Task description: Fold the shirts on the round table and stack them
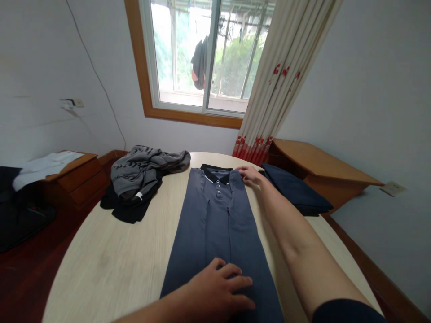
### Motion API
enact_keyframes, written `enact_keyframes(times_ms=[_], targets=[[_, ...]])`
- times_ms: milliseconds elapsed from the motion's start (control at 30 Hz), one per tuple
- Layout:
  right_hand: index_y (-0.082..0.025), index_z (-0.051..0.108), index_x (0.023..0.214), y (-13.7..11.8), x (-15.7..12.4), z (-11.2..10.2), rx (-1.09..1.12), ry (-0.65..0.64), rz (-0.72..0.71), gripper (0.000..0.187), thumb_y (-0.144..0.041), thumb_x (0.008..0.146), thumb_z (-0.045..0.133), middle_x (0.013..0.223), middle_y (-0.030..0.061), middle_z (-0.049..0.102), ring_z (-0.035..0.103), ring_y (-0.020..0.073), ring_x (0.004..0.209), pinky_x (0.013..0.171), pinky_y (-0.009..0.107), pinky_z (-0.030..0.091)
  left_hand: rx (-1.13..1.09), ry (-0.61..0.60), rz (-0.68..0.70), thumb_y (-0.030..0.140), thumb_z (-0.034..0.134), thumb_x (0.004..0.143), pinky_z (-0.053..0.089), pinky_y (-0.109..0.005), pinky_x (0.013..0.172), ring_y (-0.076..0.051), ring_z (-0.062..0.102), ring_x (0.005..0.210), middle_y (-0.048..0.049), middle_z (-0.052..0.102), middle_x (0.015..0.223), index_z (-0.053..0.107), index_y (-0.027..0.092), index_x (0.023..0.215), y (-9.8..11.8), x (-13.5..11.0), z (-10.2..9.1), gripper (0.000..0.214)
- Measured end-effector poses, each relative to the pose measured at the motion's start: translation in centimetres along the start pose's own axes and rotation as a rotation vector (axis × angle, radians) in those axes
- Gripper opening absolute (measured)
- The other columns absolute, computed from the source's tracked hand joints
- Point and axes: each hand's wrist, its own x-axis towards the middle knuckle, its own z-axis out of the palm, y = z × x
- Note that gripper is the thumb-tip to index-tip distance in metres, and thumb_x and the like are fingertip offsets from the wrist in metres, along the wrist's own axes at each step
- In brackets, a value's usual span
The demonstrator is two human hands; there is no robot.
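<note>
A grey-blue polo shirt [218, 224] with a dark, white-edged collar lies front up on the table, its sides folded in to a long narrow shape. My left hand [224, 287] rests on the lower part of the shirt with its fingers spread. Farther off, my right hand [249, 173] reaches to the right shoulder beside the collar. Its thumb and fingers are closed on the cloth edge there.
The pale round table [101, 255] bears a heap of grey and black clothes [141, 172] at the left and folded dark blue clothing [296, 188] at the right. Beyond stand a wooden desk [319, 157], a curtain [279, 80] and a window.
</note>
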Motion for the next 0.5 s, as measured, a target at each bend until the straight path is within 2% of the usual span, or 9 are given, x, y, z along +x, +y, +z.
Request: enact_keyframes(times_ms=[67,167,300,400,500], targets=[[-0.011,0.072,0.097,0.1,0.9,-0.4,-0.138,0.032,-0.030,0.018,-0.013,0.079,0.068,0.068,0.0023,0.067,0.053,0.0093,0.052,0.051,0.020,0.044,0.040,0.031,0.006,0.034,0.052,0.100,0.045,-0.047,0.101,-0.031,0.050,0.134,-0.0047,0.050,0.153,0.059,0.025,0.132,-0.2,0.1,0.5,0.034],[-0.011,0.074,0.092,0.3,1.7,-0.5,-0.320,0.079,-0.066,0.015,-0.013,0.078,0.069,0.072,0.0050,0.070,0.058,0.0124,0.058,0.062,0.025,0.051,0.090,0.054,0.011,0.032,0.043,0.104,0.045,-0.044,0.100,-0.028,0.052,0.133,-0.0030,0.052,0.152,0.060,0.027,0.131,-0.3,0.2,0.9,0.032],[-0.013,0.077,0.087,0.5,1.3,0.3,-0.469,0.134,-0.086,0.015,-0.016,0.082,0.063,0.091,0.0118,0.075,0.068,0.0226,0.089,0.086,0.031,0.050,0.078,0.028,0.010,0.033,0.047,0.103,0.045,-0.044,0.101,-0.029,0.051,0.134,-0.0039,0.050,0.153,0.059,0.026,0.132,-0.2,0.1,0.6,0.033],[-0.014,0.075,0.106,0.2,-0.6,1.4,-0.578,0.213,-0.114,0.026,-0.021,0.089,0.057,0.121,0.0160,0.070,0.062,0.0272,0.114,0.102,0.036,0.044,0.011,0.014,-0.004,0.039,0.059,0.097,0.043,-0.048,0.104,-0.031,0.047,0.137,-0.0059,0.048,0.155,0.057,0.025,0.135,0.1,-0.1,0.0,0.041],[-0.014,0.068,0.124,-0.5,-4.1,3.0,-0.775,0.304,-0.199,0.038,-0.028,0.095,0.048,0.137,0.0179,0.060,0.053,0.0304,0.127,0.109,0.042,0.038,-0.057,0.005,-0.029,0.050,0.063,0.092,0.041,-0.054,0.107,-0.035,0.045,0.139,-0.0089,0.047,0.155,0.056,0.023,0.136,0.5,-0.2,-0.4,0.051]])
